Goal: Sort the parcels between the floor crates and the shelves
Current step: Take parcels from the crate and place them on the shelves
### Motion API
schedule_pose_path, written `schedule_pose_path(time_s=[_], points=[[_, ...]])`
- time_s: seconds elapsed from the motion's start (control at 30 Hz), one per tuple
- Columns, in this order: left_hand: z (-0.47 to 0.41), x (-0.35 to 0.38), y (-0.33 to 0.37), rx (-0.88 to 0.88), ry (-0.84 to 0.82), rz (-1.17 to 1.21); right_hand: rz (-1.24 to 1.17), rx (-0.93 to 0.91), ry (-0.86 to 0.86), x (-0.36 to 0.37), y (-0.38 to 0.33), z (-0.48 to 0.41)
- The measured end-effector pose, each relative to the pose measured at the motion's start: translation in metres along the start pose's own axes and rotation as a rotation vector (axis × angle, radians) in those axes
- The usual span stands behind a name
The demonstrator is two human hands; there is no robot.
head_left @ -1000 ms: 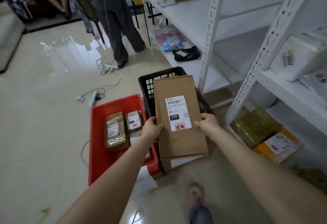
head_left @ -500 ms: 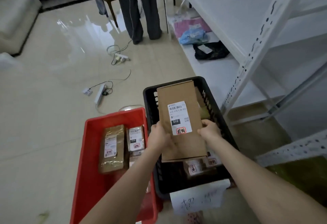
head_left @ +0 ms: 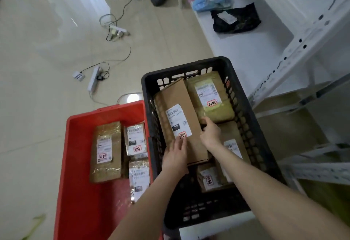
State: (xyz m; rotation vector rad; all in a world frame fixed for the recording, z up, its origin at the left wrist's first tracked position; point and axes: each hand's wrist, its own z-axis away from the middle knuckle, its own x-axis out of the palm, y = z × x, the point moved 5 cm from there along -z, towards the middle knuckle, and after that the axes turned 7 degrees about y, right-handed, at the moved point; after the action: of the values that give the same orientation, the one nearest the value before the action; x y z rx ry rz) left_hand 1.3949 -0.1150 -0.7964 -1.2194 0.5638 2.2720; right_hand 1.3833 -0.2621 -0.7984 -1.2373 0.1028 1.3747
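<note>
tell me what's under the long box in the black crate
A small labelled parcel peeks out below the box's near end, down in the crate. Whatever lies directly beneath is covered by the box itself.
</note>
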Motion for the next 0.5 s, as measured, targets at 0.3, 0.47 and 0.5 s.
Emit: schedule_pose_path(time_s=[0.3, 0.47, 0.5], points=[[-0.012, 0.019, 0.001, -0.016, 0.013, 0.062, 0.654, -0.793, -0.102, 0.004, 0.015, 0.055], [-0.012, 0.022, -0.006, -0.026, 0.012, 0.050, 0.935, -0.758, -0.240, 0.026, 0.032, 0.054], [-0.014, 0.022, -0.006, -0.027, 0.021, 0.054, 0.936, -0.732, -0.253, 0.030, 0.030, 0.050]])
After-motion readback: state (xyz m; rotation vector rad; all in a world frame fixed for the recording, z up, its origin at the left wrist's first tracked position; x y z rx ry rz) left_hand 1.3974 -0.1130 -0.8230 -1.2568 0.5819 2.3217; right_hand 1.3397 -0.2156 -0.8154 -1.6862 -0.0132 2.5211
